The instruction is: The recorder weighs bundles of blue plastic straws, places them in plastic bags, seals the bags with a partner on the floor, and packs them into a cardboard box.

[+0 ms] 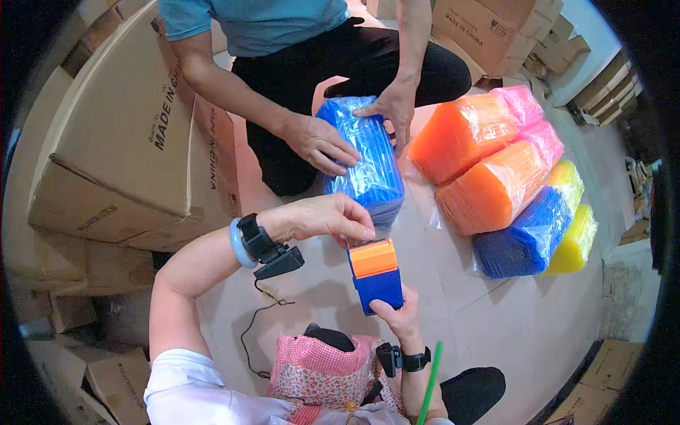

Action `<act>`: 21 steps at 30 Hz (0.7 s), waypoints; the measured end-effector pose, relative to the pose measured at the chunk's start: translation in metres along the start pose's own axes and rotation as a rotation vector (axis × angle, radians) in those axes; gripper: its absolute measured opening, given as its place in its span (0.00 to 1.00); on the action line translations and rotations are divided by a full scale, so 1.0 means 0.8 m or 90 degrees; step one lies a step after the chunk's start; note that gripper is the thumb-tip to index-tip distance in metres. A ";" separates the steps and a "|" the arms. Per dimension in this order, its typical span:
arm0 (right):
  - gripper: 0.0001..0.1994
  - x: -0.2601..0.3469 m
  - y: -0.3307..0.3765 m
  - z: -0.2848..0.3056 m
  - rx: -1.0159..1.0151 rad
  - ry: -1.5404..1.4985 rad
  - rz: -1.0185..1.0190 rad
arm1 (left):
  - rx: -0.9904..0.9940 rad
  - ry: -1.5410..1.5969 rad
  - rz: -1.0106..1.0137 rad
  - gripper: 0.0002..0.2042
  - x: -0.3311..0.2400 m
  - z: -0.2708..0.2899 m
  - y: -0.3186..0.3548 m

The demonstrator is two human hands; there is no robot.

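Observation:
My right hand (399,312) grips the lower end of a blue-and-orange block (375,273), its thumb lying across the blue part. The block's upper part is orange, with a dark, finely toothed edge at the top; I cannot make out its exact kind. My left hand (340,218) is at that toothed edge, thumb and fingers pinched together. What they hold, if anything, is hidden. Just beyond my left hand stands a clear plastic bag (365,163) packed with a stack of thin blue pieces. Another person's two hands (322,145) press on it.
To the right lie bagged orange-and-pink stacks (489,184) and bagged blue-and-yellow stacks (524,234). Large cardboard boxes (113,156) rise at the left, with more cartons (489,35) at the back. A black cord (248,333) trails on the floor. A green strip (430,382) stands beside my right forearm.

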State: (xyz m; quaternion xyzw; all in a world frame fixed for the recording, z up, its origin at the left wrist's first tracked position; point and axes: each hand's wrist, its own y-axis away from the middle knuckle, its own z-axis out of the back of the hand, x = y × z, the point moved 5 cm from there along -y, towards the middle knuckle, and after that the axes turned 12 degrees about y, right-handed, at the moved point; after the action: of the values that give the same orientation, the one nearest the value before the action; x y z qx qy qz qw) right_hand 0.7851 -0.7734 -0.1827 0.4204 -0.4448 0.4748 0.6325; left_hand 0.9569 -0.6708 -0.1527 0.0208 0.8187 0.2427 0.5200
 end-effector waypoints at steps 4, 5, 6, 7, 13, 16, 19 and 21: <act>0.14 0.000 -0.006 -0.007 -0.019 -0.053 -0.059 | -0.091 -0.225 -0.147 0.10 -0.026 0.011 -0.003; 0.14 -0.001 -0.008 -0.007 -0.027 -0.076 -0.089 | -0.136 -0.333 -0.216 0.09 -0.040 0.016 -0.003; 0.14 0.000 -0.004 -0.006 -0.029 -0.074 -0.090 | -0.207 -0.363 -0.242 0.08 -0.054 0.040 -0.012; 0.13 -0.005 0.010 -0.003 -0.031 -0.061 -0.135 | -0.279 -0.389 -0.273 0.08 -0.077 0.073 -0.025; 0.13 -0.007 0.032 0.008 -0.072 -0.066 -0.206 | -0.426 -0.696 -0.396 0.11 -0.232 0.232 -0.064; 0.12 0.023 -0.012 0.014 -0.091 -0.073 -0.165 | -0.538 -0.742 -0.329 0.10 -0.230 0.272 -0.106; 0.12 0.039 -0.042 0.008 -0.102 -0.129 -0.178 | -0.576 -0.737 -0.263 0.10 -0.228 0.301 -0.135; 0.13 0.035 -0.051 0.005 -0.111 -0.130 -0.194 | -0.544 -0.698 -0.198 0.09 -0.221 0.315 -0.150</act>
State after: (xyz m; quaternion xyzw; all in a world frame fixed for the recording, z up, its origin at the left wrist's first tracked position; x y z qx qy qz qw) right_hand 0.8283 -0.7790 -0.1595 0.4726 -0.4773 0.2884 0.6824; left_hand 1.2816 -0.7329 -0.1401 -0.1832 0.2657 0.4200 0.8482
